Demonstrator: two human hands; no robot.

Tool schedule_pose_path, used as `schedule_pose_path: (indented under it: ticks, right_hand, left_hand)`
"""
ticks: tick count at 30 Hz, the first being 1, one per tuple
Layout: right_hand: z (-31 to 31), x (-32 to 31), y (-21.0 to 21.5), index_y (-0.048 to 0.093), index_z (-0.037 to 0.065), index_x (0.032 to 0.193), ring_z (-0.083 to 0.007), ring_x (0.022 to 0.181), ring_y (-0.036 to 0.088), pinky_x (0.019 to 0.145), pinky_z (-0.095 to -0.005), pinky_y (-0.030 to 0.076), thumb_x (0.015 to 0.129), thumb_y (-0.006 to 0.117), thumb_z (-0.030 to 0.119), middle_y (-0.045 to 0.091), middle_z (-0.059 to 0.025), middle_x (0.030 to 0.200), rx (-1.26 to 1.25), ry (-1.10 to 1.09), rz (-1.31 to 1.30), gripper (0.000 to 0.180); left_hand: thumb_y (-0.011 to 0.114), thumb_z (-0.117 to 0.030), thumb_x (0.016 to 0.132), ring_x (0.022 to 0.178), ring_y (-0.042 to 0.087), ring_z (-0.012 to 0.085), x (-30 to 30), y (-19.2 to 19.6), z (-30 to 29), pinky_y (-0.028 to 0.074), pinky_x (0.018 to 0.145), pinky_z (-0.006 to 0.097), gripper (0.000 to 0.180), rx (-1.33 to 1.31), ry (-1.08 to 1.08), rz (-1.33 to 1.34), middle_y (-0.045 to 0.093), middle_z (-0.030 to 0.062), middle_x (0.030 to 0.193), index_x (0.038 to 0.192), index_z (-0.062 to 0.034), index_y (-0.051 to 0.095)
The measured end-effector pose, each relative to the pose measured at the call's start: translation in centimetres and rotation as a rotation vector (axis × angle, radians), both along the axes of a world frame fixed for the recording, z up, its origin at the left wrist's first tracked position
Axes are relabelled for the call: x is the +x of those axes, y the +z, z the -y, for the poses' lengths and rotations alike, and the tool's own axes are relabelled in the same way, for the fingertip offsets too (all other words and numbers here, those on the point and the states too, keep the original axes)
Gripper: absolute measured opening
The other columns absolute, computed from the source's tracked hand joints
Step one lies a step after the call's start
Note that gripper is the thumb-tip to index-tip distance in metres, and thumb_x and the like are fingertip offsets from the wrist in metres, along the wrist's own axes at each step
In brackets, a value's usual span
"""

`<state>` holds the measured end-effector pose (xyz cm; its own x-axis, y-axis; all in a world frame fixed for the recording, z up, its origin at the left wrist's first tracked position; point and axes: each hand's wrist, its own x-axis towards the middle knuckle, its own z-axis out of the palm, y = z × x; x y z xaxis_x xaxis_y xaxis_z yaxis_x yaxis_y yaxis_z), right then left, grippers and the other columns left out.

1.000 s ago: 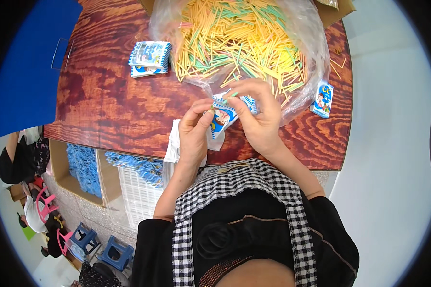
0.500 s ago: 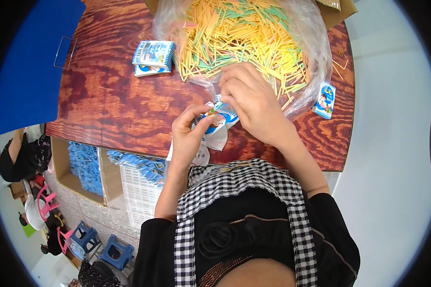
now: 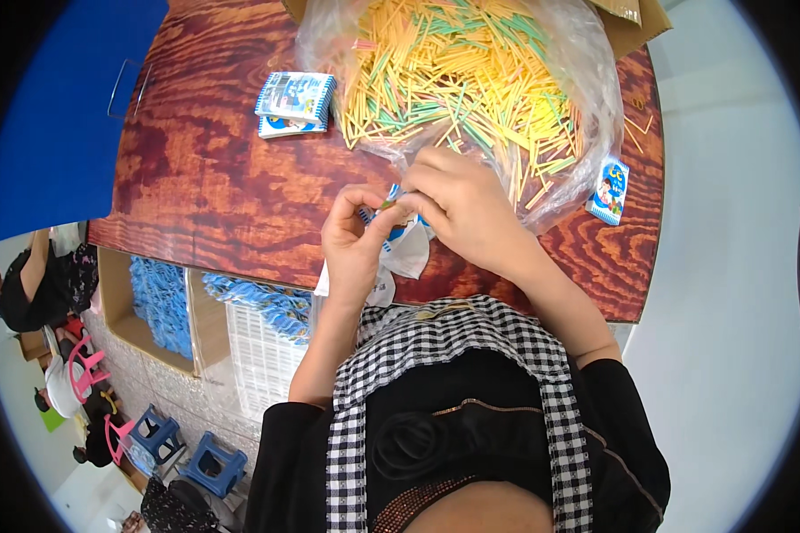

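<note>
Thumb and fingers of my left hand are closed on a small blue-and-white packet near the table's front edge. My right hand meets it from the right, its fingertips pinched at the packet's upper end. A bit of green shows between the fingertips; what it is stays too small to tell. White wrapper-like pieces hang below the packet, partly behind my left hand. Beyond my hands lies a heap of thin yellow, green and pink sticks in a clear plastic bag.
Two stacked blue-and-white packets lie left of the bag, another packet right of it. A few loose sticks rest at the right edge. Below left stand a carton of blue packets and a white basket. People sit farther off.
My right hand has come down and left, so its fingertips now meet those of my left hand at the packet. The view has shifted slightly.
</note>
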<state>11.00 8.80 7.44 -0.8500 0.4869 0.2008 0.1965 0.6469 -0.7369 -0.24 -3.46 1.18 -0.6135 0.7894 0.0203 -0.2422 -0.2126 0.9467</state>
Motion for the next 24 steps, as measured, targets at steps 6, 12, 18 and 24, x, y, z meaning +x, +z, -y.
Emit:
schedule_pose_path:
  ticks: [6,12,18,24]
  right_hand:
    - [-1.0,0.9,2.5,0.057,0.000,0.078,-0.0292,0.081,0.057,0.069,-0.0364,0.045,0.076,0.065,0.001,0.055,-0.0107,0.081,-0.260,0.115,-0.154,0.008]
    - [-0.9,1.0,2.0,0.056,0.001,0.081,-0.0297,0.082,0.056,0.070,-0.0371,0.045,0.074,0.062,-0.003,0.055,-0.0115,0.082,-0.142,0.151,-0.189,0.010]
    - [-0.6,-0.1,2.1,0.058,0.003,0.089,-0.0312,0.082,0.057,0.070,-0.0404,0.046,0.076,0.061,-0.002,0.057,-0.0122,0.084,0.032,0.117,-0.160,0.015]
    - [0.2,-1.5,1.0,0.059,0.003,0.095,-0.0310,0.082,0.057,0.070,-0.0409,0.045,0.081,0.062,0.004,0.058,-0.0115,0.084,0.057,0.061,-0.364,0.014]
  left_hand:
    - [0.063,0.006,0.085,0.087,0.057,0.0070,-0.8,0.8,0.9,0.048,0.078,0.021,0.020,-0.090,-0.205,0.108,0.060,0.0015,0.096,0.101,-0.0014,0.055]
    - [0.069,0.002,0.078,0.106,0.055,0.0147,-1.0,1.2,0.5,0.044,0.092,0.029,0.040,-0.110,-0.160,-0.048,0.057,0.0052,0.112,0.116,-0.0009,0.056]
    - [0.071,-0.002,0.075,0.119,0.050,0.0205,-1.3,2.7,-0.4,0.040,0.098,0.033,0.046,-0.133,-0.178,-0.408,0.054,0.0107,0.124,0.120,0.0001,0.057]
    - [0.063,0.002,0.085,0.098,0.059,0.0169,-2.1,1.7,0.2,0.045,0.087,0.030,0.020,-0.142,-0.211,-0.202,0.062,0.0063,0.105,0.105,0.0026,0.063]
